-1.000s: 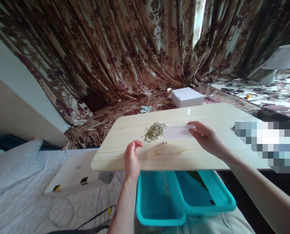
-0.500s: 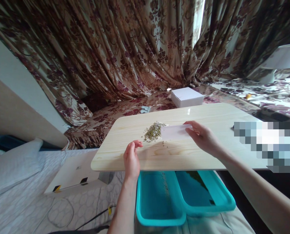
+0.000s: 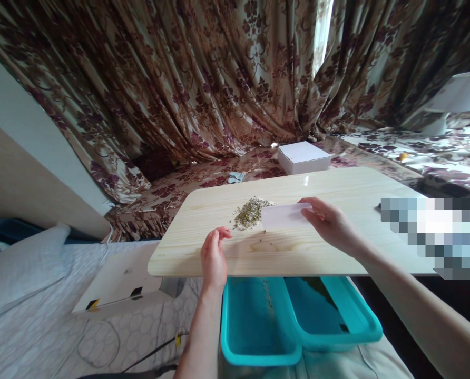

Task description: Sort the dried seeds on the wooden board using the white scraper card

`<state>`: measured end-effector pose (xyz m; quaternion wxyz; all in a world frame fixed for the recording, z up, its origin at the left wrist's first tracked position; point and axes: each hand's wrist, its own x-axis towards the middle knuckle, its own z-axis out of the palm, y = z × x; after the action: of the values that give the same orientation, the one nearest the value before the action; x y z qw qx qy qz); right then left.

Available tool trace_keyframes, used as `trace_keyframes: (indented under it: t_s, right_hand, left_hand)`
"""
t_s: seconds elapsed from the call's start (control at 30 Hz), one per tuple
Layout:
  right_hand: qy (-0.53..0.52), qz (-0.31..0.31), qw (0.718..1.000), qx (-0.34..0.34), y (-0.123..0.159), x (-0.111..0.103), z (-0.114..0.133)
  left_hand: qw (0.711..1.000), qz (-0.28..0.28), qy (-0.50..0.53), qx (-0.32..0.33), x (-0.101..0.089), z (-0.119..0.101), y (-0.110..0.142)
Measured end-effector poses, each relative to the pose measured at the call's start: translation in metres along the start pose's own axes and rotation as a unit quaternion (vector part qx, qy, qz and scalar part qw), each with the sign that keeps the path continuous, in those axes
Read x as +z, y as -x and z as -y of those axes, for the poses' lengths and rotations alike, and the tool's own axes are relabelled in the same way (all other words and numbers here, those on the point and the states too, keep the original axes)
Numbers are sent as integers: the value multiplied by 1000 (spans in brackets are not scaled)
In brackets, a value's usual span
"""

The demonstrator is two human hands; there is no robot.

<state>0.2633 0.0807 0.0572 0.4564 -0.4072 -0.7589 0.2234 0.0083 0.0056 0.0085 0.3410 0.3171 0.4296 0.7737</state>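
Observation:
A small heap of dry greenish-brown bits (image 3: 251, 212) lies on a pale wooden board (image 3: 338, 252). My right hand (image 3: 332, 223) grips a flat white card (image 3: 282, 216) by its right end, and the card's left edge touches the heap. My left hand (image 3: 213, 258) rests at the board's near edge, just in front of the heap, with thumb and fingers pinched together; what it holds, if anything, I cannot make out. A few loose bits lie on the board below the card.
Two teal plastic tubs (image 3: 258, 321) sit under the board's near edge. A white box (image 3: 303, 157) stands behind the board on flowered cloth. Heavy flowered curtains (image 3: 203, 79) fill the back. A flat white carton (image 3: 118, 279) and a pillow (image 3: 17, 268) lie at the left.
My right hand slid the card a little leftward against the heap. My left hand has stayed where it was.

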Motion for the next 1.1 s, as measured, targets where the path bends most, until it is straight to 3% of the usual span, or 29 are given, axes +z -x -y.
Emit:
trace_keyframes:
  t_s: [0.4,0.73,0.97,1.1]
  right_hand:
    - [-7,-9,1000,11,3,-2,1]
    - [-41,6,999,20,-2,10,2]
    - [-56,21,997,45,3,-3,5]
    - [-116,28,992,48,-5,-1,11]
  left_hand:
    - [1000,-2,1,2,0,0,0]
    - [1000,-1,7,0,0,0,0]
    - [1000,3,12,0,1,-1,1]
    - [999,5,38,-17,0,-2,-1]
